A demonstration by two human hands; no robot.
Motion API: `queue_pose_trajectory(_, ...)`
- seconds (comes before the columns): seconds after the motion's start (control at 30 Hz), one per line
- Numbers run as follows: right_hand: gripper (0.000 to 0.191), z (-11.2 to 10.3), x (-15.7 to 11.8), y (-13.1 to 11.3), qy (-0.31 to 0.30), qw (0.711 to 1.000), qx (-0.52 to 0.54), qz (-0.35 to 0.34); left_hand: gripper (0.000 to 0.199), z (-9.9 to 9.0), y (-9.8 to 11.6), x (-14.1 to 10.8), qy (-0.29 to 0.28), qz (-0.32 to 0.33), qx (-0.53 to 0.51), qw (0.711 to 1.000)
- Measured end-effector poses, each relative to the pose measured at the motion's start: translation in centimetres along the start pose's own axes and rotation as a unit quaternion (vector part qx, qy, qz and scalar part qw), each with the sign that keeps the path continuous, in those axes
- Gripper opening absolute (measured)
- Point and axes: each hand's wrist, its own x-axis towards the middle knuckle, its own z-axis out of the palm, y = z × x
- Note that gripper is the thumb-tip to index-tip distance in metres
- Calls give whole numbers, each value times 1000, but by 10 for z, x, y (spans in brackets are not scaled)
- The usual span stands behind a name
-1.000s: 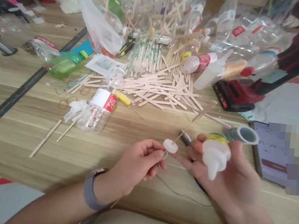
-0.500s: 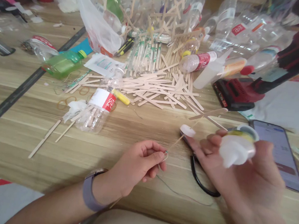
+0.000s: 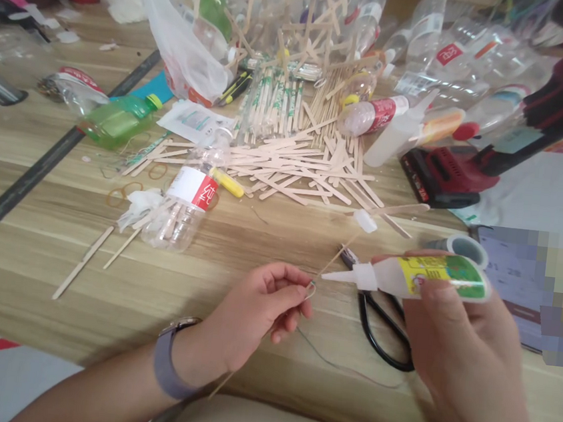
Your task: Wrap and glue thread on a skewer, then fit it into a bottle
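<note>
White-nozzled bottle (image 3: 405, 276) gripped in right hand (image 3: 462, 351); nozzle (image 3: 339, 277) beside thin stick (image 3: 338, 253) left hand (image 3: 257, 319) pinches.

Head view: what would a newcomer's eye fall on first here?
Probably the yellow-green bottle in the right hand, its nozzle aimed towards the thin stick in the left hand. Beyond the hands lies a heap of flat sticks. A red-and-black power tool stands at upper right.

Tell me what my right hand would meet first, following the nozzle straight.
Probably, with the nozzle leading, the thin stick held in your left hand, almost at the tip; depth is unclear.
</note>
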Motion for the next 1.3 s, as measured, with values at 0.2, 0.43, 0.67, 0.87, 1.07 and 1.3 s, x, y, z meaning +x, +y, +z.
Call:
queue_pose_trajectory(0.2,22,-4,-5,-2,-6,989,-114,-93,18,0,0,0,2,1,-14,1000)
queue_pose_trajectory(0.43,21,-3,-4,0,-25,987,-124,-98,14,1,1,-1,5,1,-21,1000)
queue_pose_trajectory(0.67,20,-2,-5,-2,-31,984,-140,-103,13,0,1,0,1,8,-18,1000)
queue_pose_trajectory(0.87,18,0,-4,-5,-43,980,-150,-121,13,0,0,0,7,20,-14,1000)
queue_pose_trajectory(1.07,21,-3,-7,-2,-47,972,-168,-158,16,-2,0,1,13,20,-14,1000)
queue_pose_trajectory(1.3,22,0,-8,-4,-9,989,-95,-110,17,-3,-2,3,11,18,-28,999)
